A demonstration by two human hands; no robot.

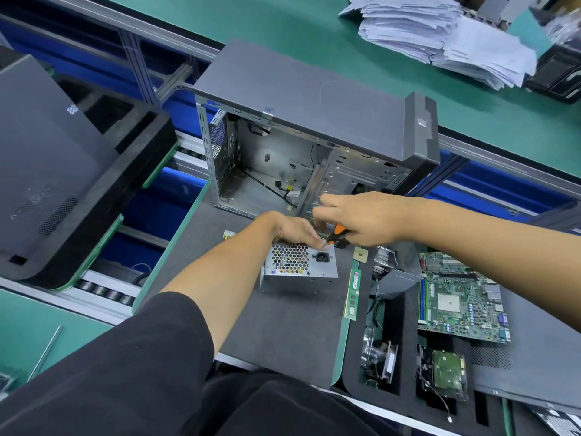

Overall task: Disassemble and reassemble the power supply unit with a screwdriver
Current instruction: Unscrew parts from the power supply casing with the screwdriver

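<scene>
The right hand (361,218), at centre frame, grips the orange-and-black handle of a screwdriver (337,236), fingers curled round it; the shaft slants down-left to the top rear edge of the PSU (298,265), near its power socket. The left hand (290,229) sits just left of it, fingers curled over the PSU's top edge, holding it. The PSU stands on a grey mat (276,322) on the bench (471,99), slightly below centre, its honeycomb grille and socket facing the camera.

Just behind the hands, an open case (314,99) stands with bare interior and loose black cables. Right of the PSU lie a small CPU (360,255) and a green RAM stick (352,292); further right, a motherboard (462,300). Below that, in a foam tray's (405,325) slots at lower right, sit a fan (382,360) and a hard drive (448,371). A stack of papers (440,33) fills the upper right. A dark panel (47,152) lies at the left.
</scene>
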